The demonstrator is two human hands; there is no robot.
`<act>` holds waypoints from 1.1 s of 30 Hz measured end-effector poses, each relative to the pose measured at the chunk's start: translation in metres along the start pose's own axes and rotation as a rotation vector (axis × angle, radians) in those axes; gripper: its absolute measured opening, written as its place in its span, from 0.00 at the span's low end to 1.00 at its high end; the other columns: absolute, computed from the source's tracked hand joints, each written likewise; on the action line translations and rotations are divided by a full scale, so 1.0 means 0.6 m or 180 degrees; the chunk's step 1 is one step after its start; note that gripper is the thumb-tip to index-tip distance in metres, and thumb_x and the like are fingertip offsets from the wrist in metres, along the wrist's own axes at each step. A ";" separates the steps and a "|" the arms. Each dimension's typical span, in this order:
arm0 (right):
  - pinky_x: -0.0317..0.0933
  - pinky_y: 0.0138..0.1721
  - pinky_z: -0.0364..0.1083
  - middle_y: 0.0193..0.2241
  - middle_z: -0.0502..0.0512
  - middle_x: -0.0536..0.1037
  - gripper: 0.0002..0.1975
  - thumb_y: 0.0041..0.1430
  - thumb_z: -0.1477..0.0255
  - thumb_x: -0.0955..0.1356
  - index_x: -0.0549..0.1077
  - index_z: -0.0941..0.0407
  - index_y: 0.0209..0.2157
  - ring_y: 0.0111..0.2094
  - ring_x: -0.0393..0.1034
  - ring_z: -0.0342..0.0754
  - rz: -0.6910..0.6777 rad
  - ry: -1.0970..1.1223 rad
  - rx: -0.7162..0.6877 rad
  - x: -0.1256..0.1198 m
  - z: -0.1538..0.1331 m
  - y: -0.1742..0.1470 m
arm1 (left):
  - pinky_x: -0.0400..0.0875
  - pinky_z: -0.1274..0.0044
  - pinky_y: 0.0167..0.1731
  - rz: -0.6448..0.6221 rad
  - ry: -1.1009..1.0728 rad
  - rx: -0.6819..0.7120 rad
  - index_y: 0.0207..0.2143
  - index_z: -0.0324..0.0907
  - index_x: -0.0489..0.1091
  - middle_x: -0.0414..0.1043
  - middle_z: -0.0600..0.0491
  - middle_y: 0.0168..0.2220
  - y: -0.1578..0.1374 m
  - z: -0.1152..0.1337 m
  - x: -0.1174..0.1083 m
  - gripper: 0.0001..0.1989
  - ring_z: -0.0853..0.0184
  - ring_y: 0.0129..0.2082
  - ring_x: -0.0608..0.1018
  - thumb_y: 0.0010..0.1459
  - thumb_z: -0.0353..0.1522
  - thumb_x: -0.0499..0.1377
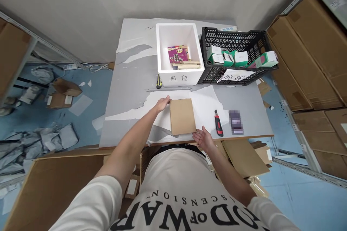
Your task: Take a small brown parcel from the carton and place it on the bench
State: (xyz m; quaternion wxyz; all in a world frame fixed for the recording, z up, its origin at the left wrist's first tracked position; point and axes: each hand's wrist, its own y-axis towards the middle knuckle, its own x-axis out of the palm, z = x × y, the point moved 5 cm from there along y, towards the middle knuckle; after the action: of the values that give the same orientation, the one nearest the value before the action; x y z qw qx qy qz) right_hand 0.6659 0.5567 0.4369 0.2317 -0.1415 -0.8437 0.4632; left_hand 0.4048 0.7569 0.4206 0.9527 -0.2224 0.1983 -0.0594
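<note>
A flat brown cardboard package lies over the white paper at the front of the table. My left hand grips it by its far left corner, thumb on top and the other fingers partly hidden. At the near right corner is my right hand, palm turned up, fingers apart and the tips at the package's edge. Right of the package rests a red and black utility knife. A blurred dark purple item lies just beyond the knife.
A white foam box holding several books stands at the back, beside a black plastic crate with green and white boxes. A yellow and black cutter lies by the foam box. Large cartons fill the right shelf; an open carton is below left.
</note>
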 end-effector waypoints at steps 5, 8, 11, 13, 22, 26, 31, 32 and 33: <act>0.67 0.53 0.52 0.40 0.65 0.77 0.17 0.61 0.59 0.63 0.69 0.58 0.42 0.48 0.73 0.53 0.0096 -0.0370 -0.0373 -0.012 -0.079 0.031 | 0.66 0.73 0.48 0.0188 -0.0119 -0.0048 0.42 0.37 0.76 0.78 0.46 0.42 -0.060 -0.038 -0.022 0.33 0.59 0.46 0.77 0.57 0.55 0.48; 0.70 0.50 0.50 0.36 0.65 0.78 0.14 0.61 0.62 0.64 0.70 0.60 0.36 0.43 0.75 0.51 0.0002 -0.0859 -0.0506 0.008 -0.151 0.063 | 0.68 0.74 0.44 0.0463 -0.0037 -0.0136 0.39 0.37 0.77 0.79 0.47 0.40 -0.115 -0.074 -0.023 0.30 0.59 0.45 0.77 0.56 0.53 0.50; 0.72 0.45 0.50 0.32 0.65 0.78 0.13 0.61 0.64 0.65 0.71 0.62 0.32 0.39 0.76 0.52 0.0059 -0.1527 -0.0635 0.045 -0.215 0.098 | 0.69 0.75 0.41 0.0667 -0.0159 -0.0229 0.38 0.37 0.78 0.79 0.48 0.39 -0.172 -0.105 -0.003 0.28 0.60 0.43 0.77 0.56 0.50 0.51; 0.72 0.41 0.51 0.30 0.64 0.78 0.13 0.60 0.65 0.66 0.71 0.61 0.29 0.36 0.76 0.52 0.0109 -0.1953 -0.0716 0.072 -0.242 0.120 | 0.69 0.75 0.40 0.0742 -0.0251 -0.0277 0.37 0.37 0.78 0.79 0.49 0.37 -0.202 -0.119 0.016 0.28 0.61 0.41 0.77 0.56 0.50 0.50; 0.73 0.38 0.51 0.34 0.64 0.80 0.11 0.56 0.67 0.69 0.74 0.62 0.31 0.36 0.77 0.53 -0.0114 -0.2200 -0.0823 0.118 -0.247 0.157 | 0.69 0.72 0.46 0.0735 -0.0340 -0.0271 0.41 0.40 0.77 0.80 0.51 0.39 -0.236 -0.145 0.039 0.23 0.61 0.44 0.78 0.58 0.46 0.51; 0.71 0.46 0.50 0.47 0.63 0.77 0.14 0.56 0.69 0.68 0.74 0.60 0.43 0.46 0.74 0.51 -0.0230 -0.1792 -0.1295 0.061 -0.218 0.150 | 0.66 0.69 0.53 0.0636 -0.0286 -0.0222 0.45 0.40 0.76 0.76 0.50 0.47 -0.229 -0.155 0.031 0.20 0.60 0.50 0.75 0.57 0.39 0.51; 0.57 0.59 0.54 0.59 0.62 0.67 0.32 0.43 0.81 0.69 0.68 0.58 0.54 0.59 0.64 0.52 -0.0149 -0.2049 -0.1536 -0.028 -0.105 0.133 | 0.64 0.70 0.56 0.0470 -0.0247 -0.0153 0.53 0.39 0.70 0.72 0.48 0.54 -0.217 -0.182 0.037 0.26 0.61 0.54 0.73 0.49 0.33 0.58; 0.57 0.59 0.55 0.59 0.60 0.67 0.35 0.41 0.81 0.69 0.67 0.56 0.56 0.59 0.63 0.52 -0.0243 -0.2141 -0.1492 -0.034 -0.079 0.129 | 0.64 0.70 0.57 0.0394 -0.0255 -0.0056 0.53 0.39 0.69 0.71 0.48 0.54 -0.213 -0.185 0.041 0.28 0.60 0.55 0.73 0.47 0.33 0.59; 0.57 0.58 0.56 0.59 0.59 0.67 0.38 0.40 0.81 0.69 0.65 0.55 0.57 0.60 0.62 0.52 -0.0342 -0.2210 -0.1459 -0.036 -0.057 0.126 | 0.63 0.68 0.57 0.0321 -0.0275 0.0057 0.54 0.39 0.69 0.71 0.48 0.54 -0.209 -0.188 0.046 0.29 0.60 0.55 0.72 0.46 0.33 0.60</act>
State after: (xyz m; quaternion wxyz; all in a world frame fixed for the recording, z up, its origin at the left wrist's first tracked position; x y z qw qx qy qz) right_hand 0.7039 0.6115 0.3832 -0.0800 0.0193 -0.9591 0.2709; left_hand 0.3813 0.5939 0.3744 0.9641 -0.2059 0.1675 -0.0035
